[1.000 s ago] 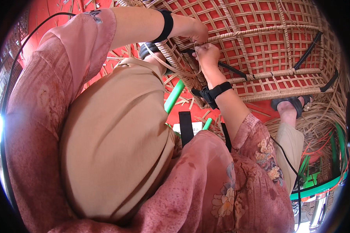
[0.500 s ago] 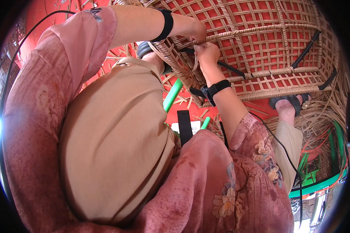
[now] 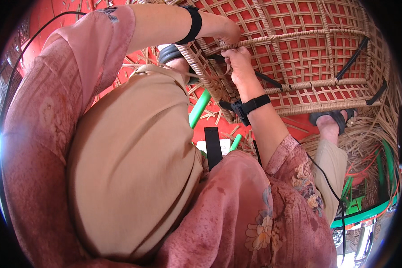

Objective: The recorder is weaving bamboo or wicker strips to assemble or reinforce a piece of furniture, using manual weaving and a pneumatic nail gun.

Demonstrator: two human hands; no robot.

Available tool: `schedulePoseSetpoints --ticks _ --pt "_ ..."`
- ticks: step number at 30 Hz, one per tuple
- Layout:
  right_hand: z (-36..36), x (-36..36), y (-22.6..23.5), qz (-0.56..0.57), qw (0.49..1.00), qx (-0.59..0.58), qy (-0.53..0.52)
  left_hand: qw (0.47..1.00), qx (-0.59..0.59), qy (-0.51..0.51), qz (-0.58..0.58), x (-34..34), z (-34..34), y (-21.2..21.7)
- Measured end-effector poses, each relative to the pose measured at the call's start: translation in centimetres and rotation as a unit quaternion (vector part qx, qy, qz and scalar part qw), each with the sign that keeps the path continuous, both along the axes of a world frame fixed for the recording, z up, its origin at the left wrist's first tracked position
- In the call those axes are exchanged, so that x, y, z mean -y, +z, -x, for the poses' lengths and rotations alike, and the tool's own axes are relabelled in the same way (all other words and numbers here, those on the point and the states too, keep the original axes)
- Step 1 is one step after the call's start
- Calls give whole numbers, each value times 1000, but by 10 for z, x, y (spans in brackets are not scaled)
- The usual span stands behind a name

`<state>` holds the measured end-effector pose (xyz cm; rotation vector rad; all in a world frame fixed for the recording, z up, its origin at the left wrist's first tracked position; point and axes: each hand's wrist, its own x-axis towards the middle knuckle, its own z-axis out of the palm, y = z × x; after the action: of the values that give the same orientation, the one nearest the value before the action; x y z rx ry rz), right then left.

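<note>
A woven rattan frame (image 3: 299, 49) with an open lattice and wrapped ribs leans in front of me at the upper right. My left hand (image 3: 225, 32) reaches over its left side, fingers curled down at a wrapped rib; what they grip is partly hidden. Just below, my right hand (image 3: 240, 62) is closed in a pinch on a rattan strip (image 3: 228, 67) that hangs beside the rib. The two hands nearly touch. Black ties (image 3: 352, 60) bind the frame at several joints.
Red sheeting (image 3: 295, 125) lies underneath, strewn with cut rattan scraps. A heap of loose strips (image 3: 366, 134) lies at the right, above a green-rimmed container (image 3: 366, 217). Green tubes (image 3: 199, 108) stand near my knee. A black cable (image 3: 319, 167) runs past my right sleeve.
My right hand and wrist have shifted slightly right, and my left hand has moved slightly right too. Both stay at the same rib of the rattan frame.
</note>
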<state>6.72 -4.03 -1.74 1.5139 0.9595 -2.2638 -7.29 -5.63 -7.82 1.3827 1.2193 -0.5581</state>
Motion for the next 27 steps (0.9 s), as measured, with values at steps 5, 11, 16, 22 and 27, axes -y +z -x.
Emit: schedulePoseSetpoints --ticks 5,11,16,22,27 --pt "-6 -2 -8 54 997 -40 -35 948 27 287 131 -2 8 53" --pt "-3 -2 -5 56 998 -19 -37 953 -26 283 104 -4 4 91" --pt "7 -10 3 84 995 8 -47 994 -91 -15 50 -8 13 107" --pt "7 1 -10 61 996 -36 -55 981 -1 -193 -15 5 -43 175" --pt "1 16 -23 82 992 -4 -95 971 205 -95 72 2 -48 206"
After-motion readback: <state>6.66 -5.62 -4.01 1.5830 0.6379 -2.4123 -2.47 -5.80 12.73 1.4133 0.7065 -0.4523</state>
